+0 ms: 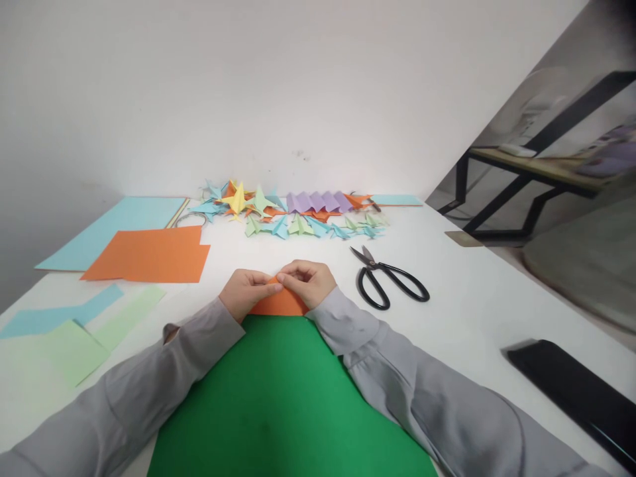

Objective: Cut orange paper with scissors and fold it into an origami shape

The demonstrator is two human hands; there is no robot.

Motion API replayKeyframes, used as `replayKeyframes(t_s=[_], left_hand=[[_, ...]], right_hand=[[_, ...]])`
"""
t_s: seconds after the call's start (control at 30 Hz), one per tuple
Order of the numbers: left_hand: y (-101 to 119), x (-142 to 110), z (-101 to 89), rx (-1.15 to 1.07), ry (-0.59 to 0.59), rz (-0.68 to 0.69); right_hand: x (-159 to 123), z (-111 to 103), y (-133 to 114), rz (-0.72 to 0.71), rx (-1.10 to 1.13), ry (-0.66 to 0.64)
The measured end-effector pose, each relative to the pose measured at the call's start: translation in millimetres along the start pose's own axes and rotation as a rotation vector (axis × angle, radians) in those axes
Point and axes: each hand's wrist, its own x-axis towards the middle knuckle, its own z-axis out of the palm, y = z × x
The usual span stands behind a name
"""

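Observation:
A small folded orange paper (279, 303) lies at the far edge of a large green sheet (283, 397) on the white table. My left hand (244, 291) pinches its upper left part, fingers closed on the fold. My right hand (309, 279) presses on its top edge from the right, fingers curled onto the paper. The two hands' fingertips meet at the paper's peak. Both arms wear grey sleeves.
Black scissors (387, 281) lie just right of my hands. Several folded paper figures (293, 215) line the wall. Orange sheets (149, 255), a light blue sheet (114, 225) and green and blue scraps (74, 334) lie at the left. A black flat object (576, 391) sits at the right.

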Motion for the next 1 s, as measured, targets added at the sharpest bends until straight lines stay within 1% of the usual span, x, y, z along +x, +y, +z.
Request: replayKeyframes(t_s=[0.2, 0.37, 0.53, 0.63, 0.8, 1.0], left_hand=[[-1.7, 1.8, -1.7, 0.081, -0.043, 0.037], [-2.2, 2.1, -2.7, 0.137, -0.072, 0.059], [-2.3, 1.2, -1.2, 0.049, -0.054, -0.005], [-3.7, 2.0, -1.2, -0.007, -0.041, -0.03], [-4.6, 3.3, -2.8, 0.022, -0.053, 0.028], [-1.7, 2.1, -0.9, -0.028, -0.03, 0.018]], right_hand=[[-0.1, 0.0, -0.8, -0.019, -0.014, -0.039], [1.1, 0.4, -1.8, -0.002, -0.012, -0.052], [1.6, 0.7, -4.1, 0.056, 0.031, -0.055], [1.7, 0.8, -4.1, 0.061, 0.056, -0.044], [1.9, 0.7, -3.7, 0.067, 0.073, -0.038], [1.7, -0.4, -5.4, 0.093, 0.093, -0.019]])
